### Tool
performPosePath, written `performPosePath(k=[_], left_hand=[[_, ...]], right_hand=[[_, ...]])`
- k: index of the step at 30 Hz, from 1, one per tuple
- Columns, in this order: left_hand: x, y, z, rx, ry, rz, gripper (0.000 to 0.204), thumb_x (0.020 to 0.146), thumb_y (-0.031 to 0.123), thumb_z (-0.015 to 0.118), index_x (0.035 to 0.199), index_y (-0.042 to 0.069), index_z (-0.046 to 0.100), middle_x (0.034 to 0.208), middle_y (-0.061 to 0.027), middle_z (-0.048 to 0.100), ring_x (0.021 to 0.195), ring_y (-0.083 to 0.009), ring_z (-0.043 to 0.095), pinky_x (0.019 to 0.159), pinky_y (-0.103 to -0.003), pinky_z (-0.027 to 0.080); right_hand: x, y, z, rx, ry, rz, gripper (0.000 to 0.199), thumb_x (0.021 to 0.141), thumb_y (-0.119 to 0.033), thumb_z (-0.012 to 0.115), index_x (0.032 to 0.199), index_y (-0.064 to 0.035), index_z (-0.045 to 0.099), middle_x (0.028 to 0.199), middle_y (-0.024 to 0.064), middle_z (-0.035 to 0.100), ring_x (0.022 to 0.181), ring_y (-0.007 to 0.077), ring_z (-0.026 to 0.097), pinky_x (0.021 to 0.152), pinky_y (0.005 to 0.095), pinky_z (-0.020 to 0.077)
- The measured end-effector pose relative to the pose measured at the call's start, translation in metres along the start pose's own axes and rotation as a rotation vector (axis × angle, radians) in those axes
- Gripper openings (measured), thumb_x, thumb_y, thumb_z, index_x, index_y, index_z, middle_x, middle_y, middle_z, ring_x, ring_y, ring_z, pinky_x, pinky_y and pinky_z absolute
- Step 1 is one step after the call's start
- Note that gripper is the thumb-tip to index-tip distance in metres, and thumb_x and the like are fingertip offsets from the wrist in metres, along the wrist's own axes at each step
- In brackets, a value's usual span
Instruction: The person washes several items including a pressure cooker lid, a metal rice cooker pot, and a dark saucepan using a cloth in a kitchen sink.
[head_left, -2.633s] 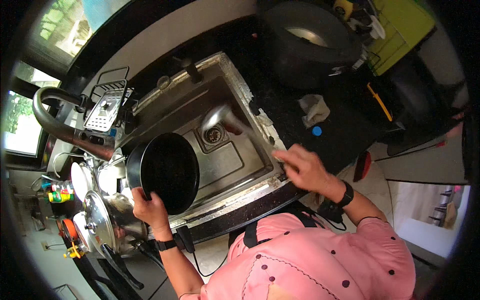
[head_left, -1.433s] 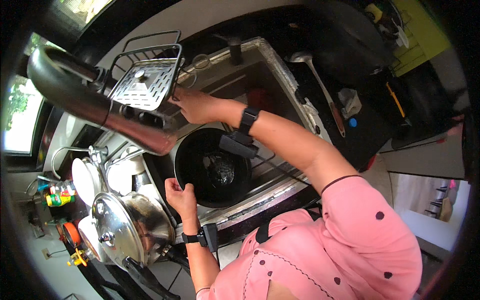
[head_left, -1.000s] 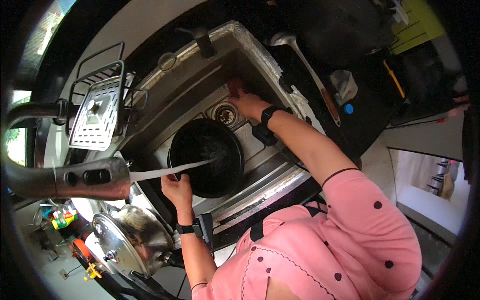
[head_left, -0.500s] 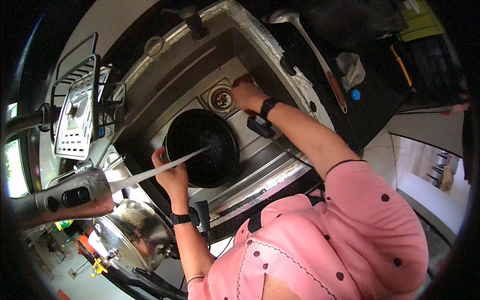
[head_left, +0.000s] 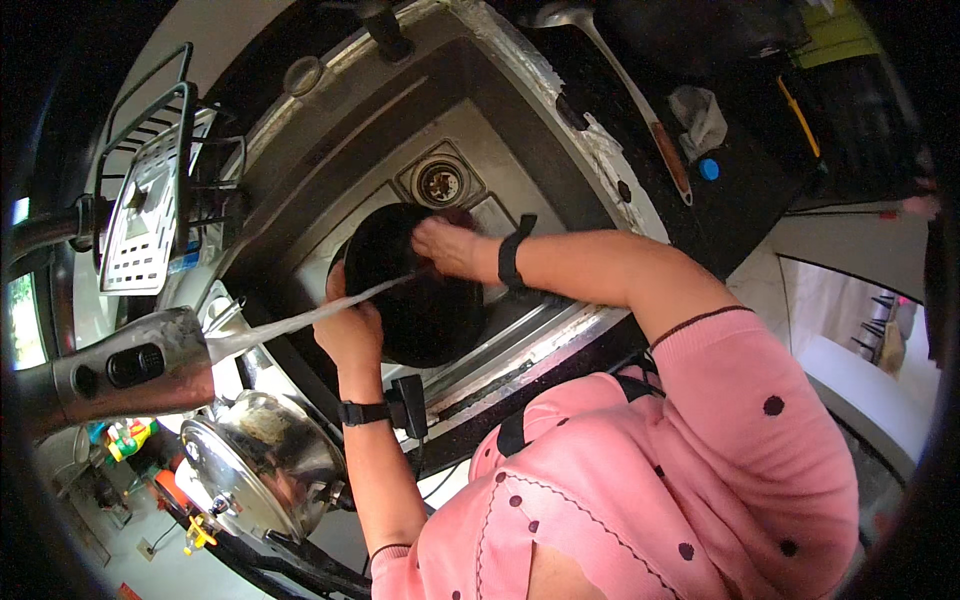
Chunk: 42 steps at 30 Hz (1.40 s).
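Note:
A round black pan sits tilted in the steel sink, with its inside facing up. My left hand is closed on the pan's near-left rim. Over the pan's far right side is my right hand, its fingers curled inward. Something dark reddish shows by those fingers, but I cannot make out what it is. Water runs in a stream from the grey faucet head at the left into the pan. The pan's handle, if it has one, is out of sight.
The drain lies beyond the pan. A wire rack stands at the left, above a shiny metal pot. On the dark right counter are a ladle, a grey cloth and a blue cap.
My right hand has come from the sink's far right side, near the drain, back over the pan. The pan has shifted slightly, and my left hand still grips its rim.

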<state>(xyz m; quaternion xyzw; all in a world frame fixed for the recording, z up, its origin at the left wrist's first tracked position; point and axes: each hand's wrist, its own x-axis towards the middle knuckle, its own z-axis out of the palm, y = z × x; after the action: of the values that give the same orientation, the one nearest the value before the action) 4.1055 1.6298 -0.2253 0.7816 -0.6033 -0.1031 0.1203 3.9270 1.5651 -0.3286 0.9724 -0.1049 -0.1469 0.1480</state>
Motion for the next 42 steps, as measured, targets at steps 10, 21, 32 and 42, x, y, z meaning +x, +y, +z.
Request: performPosePath(k=[10, 21, 32, 42], left_hand=[[-0.002, -0.01, 0.017, -0.387, 0.219, -0.008, 0.034, 0.073, -0.001, 0.059, 0.107, 0.001, 0.065, 0.1, -0.0173, 0.067, 0.09, -0.0285, 0.066, 0.079, -0.034, 0.05], [-0.004, 0.005, 0.022, -0.268, 0.218, 0.034, 0.036, 0.073, -0.001, 0.06, 0.109, 0.0, 0.064, 0.101, -0.0181, 0.067, 0.09, -0.0282, 0.066, 0.078, -0.033, 0.05], [-0.013, -0.006, 0.027, -0.349, 0.268, -0.065, 0.03, 0.075, 0.003, 0.062, 0.105, -0.001, 0.064, 0.097, -0.0188, 0.067, 0.088, -0.0306, 0.066, 0.077, -0.034, 0.05], [-0.01, -0.021, 0.021, -0.248, 0.171, -0.028, 0.033, 0.076, 0.002, 0.06, 0.109, -0.001, 0.063, 0.097, -0.0186, 0.067, 0.089, -0.0309, 0.065, 0.079, -0.034, 0.049]], right_hand=[[0.059, -0.035, -0.036, 1.37, -0.321, -0.301, 0.034, 0.069, -0.01, 0.06, 0.101, -0.0006, 0.065, 0.106, 0.0207, 0.063, 0.1, 0.0337, 0.059, 0.086, 0.0403, 0.045], [0.122, -0.082, 0.075, 0.919, 0.262, 0.543, 0.031, 0.076, -0.017, 0.058, 0.104, -0.0055, 0.066, 0.111, 0.0189, 0.062, 0.1, 0.0412, 0.056, 0.085, 0.0592, 0.0363], [0.09, -0.071, -0.005, 2.327, -0.1, 0.178, 0.021, 0.076, -0.007, 0.053, 0.093, 0.0015, 0.062, 0.086, 0.0131, 0.063, 0.077, 0.024, 0.055, 0.07, 0.0379, 0.0435], [-0.006, -0.009, -0.018, 0.402, -0.27, -0.075, 0.05, 0.09, -0.037, 0.043, 0.136, -0.0154, 0.046, 0.147, 0.0049, 0.033, 0.133, 0.0309, 0.03, 0.107, 0.0558, 0.0196]])
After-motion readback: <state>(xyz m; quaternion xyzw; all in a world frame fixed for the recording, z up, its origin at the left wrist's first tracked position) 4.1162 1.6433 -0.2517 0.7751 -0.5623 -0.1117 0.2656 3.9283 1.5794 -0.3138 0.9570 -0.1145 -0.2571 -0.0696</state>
